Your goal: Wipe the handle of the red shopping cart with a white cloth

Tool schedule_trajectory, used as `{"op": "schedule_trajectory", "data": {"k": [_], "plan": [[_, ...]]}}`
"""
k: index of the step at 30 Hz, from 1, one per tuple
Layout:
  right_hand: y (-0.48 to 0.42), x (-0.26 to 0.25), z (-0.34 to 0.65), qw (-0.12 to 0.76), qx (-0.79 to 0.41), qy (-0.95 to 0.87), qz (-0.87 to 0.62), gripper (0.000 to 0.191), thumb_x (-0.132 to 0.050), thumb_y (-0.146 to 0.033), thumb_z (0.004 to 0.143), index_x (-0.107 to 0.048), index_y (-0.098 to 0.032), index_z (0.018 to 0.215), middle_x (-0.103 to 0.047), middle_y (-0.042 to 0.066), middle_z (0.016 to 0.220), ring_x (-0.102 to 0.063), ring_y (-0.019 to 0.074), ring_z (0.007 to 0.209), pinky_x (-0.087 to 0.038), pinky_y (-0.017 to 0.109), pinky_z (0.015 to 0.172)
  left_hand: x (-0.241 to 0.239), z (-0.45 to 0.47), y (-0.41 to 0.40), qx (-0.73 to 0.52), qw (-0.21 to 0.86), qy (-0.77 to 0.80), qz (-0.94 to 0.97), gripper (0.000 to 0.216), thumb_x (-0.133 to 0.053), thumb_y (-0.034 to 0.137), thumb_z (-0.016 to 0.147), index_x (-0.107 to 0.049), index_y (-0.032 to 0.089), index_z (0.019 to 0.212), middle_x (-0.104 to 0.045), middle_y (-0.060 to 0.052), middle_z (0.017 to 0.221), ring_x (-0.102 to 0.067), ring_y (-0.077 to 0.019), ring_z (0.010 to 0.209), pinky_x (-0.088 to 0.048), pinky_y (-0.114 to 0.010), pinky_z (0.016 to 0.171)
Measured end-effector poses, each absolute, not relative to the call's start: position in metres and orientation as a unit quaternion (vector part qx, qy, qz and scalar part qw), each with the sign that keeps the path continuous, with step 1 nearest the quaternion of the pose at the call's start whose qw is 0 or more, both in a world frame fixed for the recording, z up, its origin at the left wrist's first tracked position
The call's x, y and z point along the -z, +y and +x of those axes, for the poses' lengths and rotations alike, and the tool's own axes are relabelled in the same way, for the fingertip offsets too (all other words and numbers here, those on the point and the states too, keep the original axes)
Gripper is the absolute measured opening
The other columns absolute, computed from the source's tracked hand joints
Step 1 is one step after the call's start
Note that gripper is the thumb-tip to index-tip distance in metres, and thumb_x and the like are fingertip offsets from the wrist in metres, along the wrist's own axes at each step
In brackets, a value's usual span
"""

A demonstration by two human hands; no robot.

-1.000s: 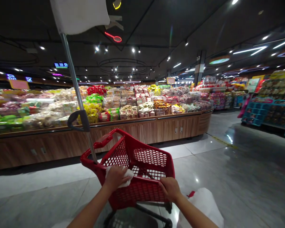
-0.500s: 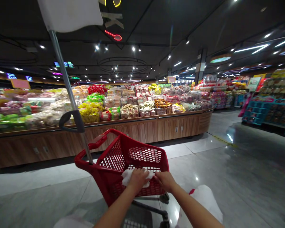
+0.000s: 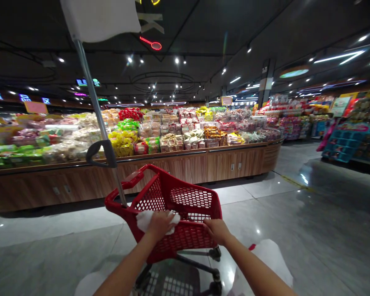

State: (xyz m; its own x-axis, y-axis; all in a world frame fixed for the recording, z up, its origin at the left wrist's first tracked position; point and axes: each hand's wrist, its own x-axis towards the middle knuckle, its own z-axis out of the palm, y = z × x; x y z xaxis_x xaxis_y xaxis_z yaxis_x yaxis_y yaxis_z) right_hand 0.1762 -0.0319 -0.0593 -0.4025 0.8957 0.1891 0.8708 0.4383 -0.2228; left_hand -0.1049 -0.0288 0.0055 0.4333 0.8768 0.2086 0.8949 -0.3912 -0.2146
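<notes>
Left of the left hand [image 3: 160,224], a smooth metal pole [image 3: 94,96] rises at a corner of the red plastic cart [image 3: 188,239]. Clamped under that hand, the nearer, a crumpled white cloth [image 3: 143,220] lies lengthwise along the cart's latticed near side, at the rim. Apart, rightward, the right hand [image 3: 217,231] grips that rim.

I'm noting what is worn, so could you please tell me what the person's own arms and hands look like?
The left hand and right hand are ungloved. Both forearms are bare down to the picture's lower edge, with no sleeve, watch or cable showing.
</notes>
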Motion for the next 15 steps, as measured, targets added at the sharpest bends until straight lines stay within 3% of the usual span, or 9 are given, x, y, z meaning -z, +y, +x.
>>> {"op": "schedule_trajectory", "data": {"k": [7,10,15], "plan": [[-0.036,0.059,0.177,0.136,-0.051,-0.845,-0.515,0.031,-0.034,-0.038,0.096,-0.060,-0.024,0.102,-0.072,0.004,0.094,-0.064,0.0172,0.080,-0.031,0.025,0.065,0.039,0.012,-0.032,0.043,0.083,-0.487,-0.868,0.027,-0.056,0.038,0.087,-0.060,0.020,0.106,-0.063,-0.011,0.105,-0.059,-0.0275,0.096,-0.045,-0.042,0.080],[-0.033,0.057,0.181,0.121,-0.044,-0.844,-0.521,0.035,-0.030,-0.041,0.097,-0.061,-0.025,0.098,-0.072,0.003,0.090,-0.064,0.0173,0.078,-0.029,0.025,0.062,0.035,-0.012,-0.027,0.032,0.097,-0.473,-0.875,0.029,-0.059,0.036,0.085,-0.058,0.023,0.111,-0.062,-0.009,0.104,-0.059,-0.0251,0.094,-0.045,-0.039,0.079],[-0.024,0.057,0.188,0.108,-0.034,-0.839,-0.532,0.042,-0.025,-0.045,0.098,-0.061,-0.024,0.090,-0.072,0.004,0.086,-0.064,0.0177,0.075,-0.027,0.025,0.060,-0.001,-0.132,-0.020,0.056,0.190,-0.506,-0.839,0.027,-0.060,0.026,0.082,-0.059,0.026,0.109,-0.063,-0.005,0.098,-0.057,-0.0225,0.091,-0.043,-0.038,0.083]]}}
